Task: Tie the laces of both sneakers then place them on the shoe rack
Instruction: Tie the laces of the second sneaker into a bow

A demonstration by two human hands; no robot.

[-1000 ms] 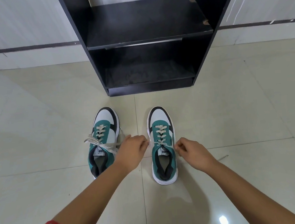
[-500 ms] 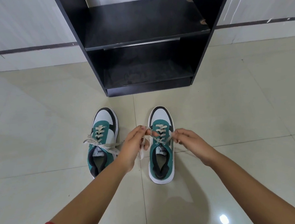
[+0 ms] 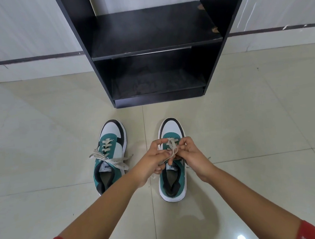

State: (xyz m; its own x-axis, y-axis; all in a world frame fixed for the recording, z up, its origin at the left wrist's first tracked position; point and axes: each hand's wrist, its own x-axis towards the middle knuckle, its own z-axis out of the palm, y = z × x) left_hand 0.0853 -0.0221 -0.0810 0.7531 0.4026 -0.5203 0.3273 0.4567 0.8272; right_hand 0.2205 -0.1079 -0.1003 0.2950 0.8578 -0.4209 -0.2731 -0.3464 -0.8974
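Two teal, white and black sneakers stand side by side on the tiled floor, toes toward a black shoe rack (image 3: 154, 46). The left sneaker (image 3: 109, 155) has its cream laces lying loose across the tongue. Over the tongue of the right sneaker (image 3: 173, 176), my left hand (image 3: 152, 162) and my right hand (image 3: 190, 154) meet, each pinching a strand of its cream lace (image 3: 172, 148), which crosses in a loop between my fingers. My hands hide the middle of that shoe.
The rack has two bare black shelves, the lower one (image 3: 157, 83) just above floor level, straight ahead of the shoes. White wall panels flank the rack. Pale glossy floor tiles (image 3: 248, 131) stretch to both sides.
Both hands have come together over the right sneaker, from pulling the lace ends apart to crossing them into a loop. The camera has leaned closer.
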